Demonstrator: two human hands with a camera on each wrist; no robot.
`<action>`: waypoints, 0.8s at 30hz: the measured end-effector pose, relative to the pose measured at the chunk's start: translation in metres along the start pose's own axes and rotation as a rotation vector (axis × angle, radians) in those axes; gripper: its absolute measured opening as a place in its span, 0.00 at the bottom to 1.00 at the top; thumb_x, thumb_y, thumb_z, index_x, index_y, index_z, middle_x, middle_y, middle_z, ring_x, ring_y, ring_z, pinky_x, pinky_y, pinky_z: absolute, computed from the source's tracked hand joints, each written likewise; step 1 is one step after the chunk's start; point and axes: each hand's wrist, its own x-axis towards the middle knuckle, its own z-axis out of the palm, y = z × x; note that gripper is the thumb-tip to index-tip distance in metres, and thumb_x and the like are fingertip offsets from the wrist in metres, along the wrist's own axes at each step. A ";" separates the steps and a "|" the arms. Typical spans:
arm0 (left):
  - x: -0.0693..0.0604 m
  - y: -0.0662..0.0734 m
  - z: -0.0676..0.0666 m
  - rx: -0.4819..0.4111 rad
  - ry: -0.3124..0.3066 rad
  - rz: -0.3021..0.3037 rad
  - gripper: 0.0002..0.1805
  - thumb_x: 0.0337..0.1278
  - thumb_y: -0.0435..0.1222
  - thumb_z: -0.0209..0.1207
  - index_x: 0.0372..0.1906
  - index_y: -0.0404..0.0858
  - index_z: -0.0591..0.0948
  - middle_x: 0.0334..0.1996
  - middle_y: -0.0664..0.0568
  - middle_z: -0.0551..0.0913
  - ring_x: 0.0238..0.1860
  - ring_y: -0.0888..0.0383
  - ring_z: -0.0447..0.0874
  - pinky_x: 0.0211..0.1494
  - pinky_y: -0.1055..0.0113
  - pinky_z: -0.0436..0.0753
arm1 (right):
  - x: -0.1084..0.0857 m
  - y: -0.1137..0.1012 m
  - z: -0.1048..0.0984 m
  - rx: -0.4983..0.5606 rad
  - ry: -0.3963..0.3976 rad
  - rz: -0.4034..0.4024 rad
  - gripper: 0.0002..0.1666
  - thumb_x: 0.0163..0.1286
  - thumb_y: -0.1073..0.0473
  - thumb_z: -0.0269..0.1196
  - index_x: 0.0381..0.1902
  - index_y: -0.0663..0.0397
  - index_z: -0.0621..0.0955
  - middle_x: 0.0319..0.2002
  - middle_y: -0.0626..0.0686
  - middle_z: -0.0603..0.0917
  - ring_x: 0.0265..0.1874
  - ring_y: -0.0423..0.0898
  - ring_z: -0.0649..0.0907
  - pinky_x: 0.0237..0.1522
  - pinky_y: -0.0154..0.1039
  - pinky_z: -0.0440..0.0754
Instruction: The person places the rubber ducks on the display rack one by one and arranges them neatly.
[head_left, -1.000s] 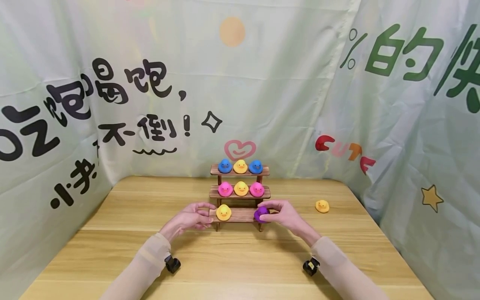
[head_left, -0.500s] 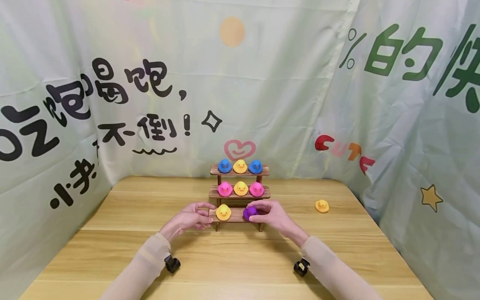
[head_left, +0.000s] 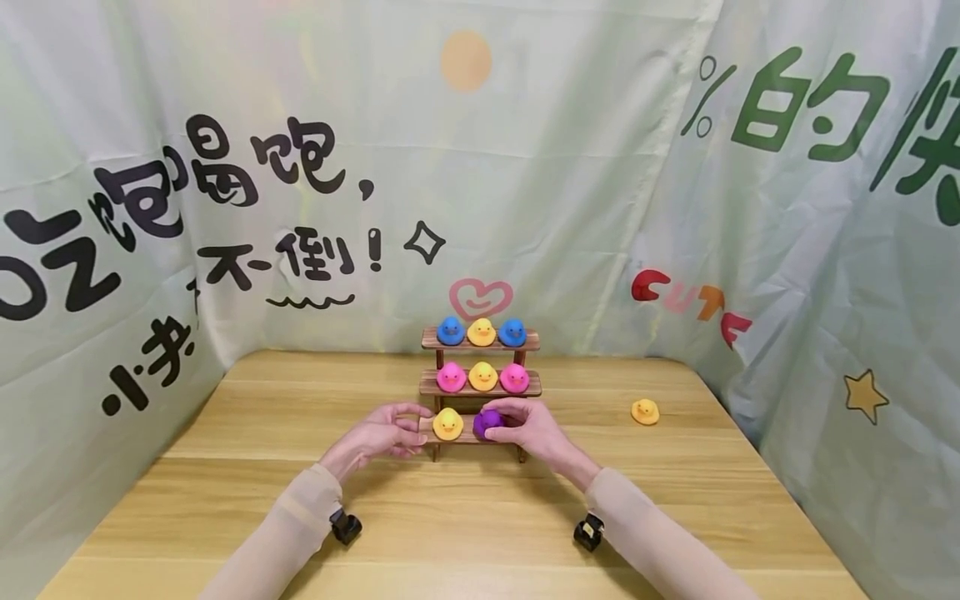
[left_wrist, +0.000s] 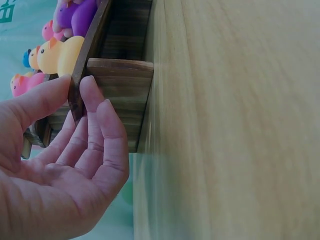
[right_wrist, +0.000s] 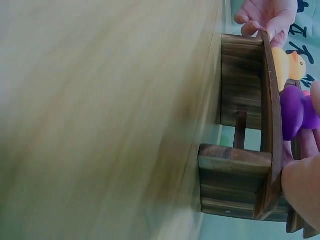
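A three-tier wooden display stand (head_left: pixel 442 442) stands mid-table. My left hand (head_left: pixel 390 432) pinches the left end of its lowest step; in the left wrist view the thumb (left_wrist: pixel 47 100) lies on top and the fingers (left_wrist: pixel 112 120) underneath. My right hand (head_left: pixel 525 427) holds a purple rubber duck (head_left: pixel 487 423) between thumb and fingers, at the middle of that same step. A yellow rubber duck (head_left: pixel 447 423) sits just left of it. In the right wrist view the purple duck (right_wrist: pixel 292 112) appears down on the plank, partly hidden by my hand.
Pink ducks (head_left: pixel 451 377) flank a yellow duck (head_left: pixel 483 377) on the middle step. On the top step, blue ducks (head_left: pixel 451 331) flank another yellow one (head_left: pixel 482 332). A loose yellow duck (head_left: pixel 645 412) lies on the table to the right. Printed cloth (head_left: pixel 555 208) hangs behind.
My right hand has moved left along the lowest step with the purple duck, from the right end to the middle, beside the yellow duck. My left hand has stayed put.
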 end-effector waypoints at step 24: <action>0.005 -0.003 -0.001 -0.005 -0.002 -0.014 0.32 0.54 0.27 0.64 0.65 0.32 0.69 0.35 0.49 0.82 0.33 0.55 0.85 0.38 0.66 0.88 | 0.007 -0.001 0.009 -0.074 -0.005 -0.003 0.21 0.59 0.62 0.72 0.51 0.57 0.84 0.50 0.57 0.86 0.45 0.44 0.85 0.46 0.32 0.84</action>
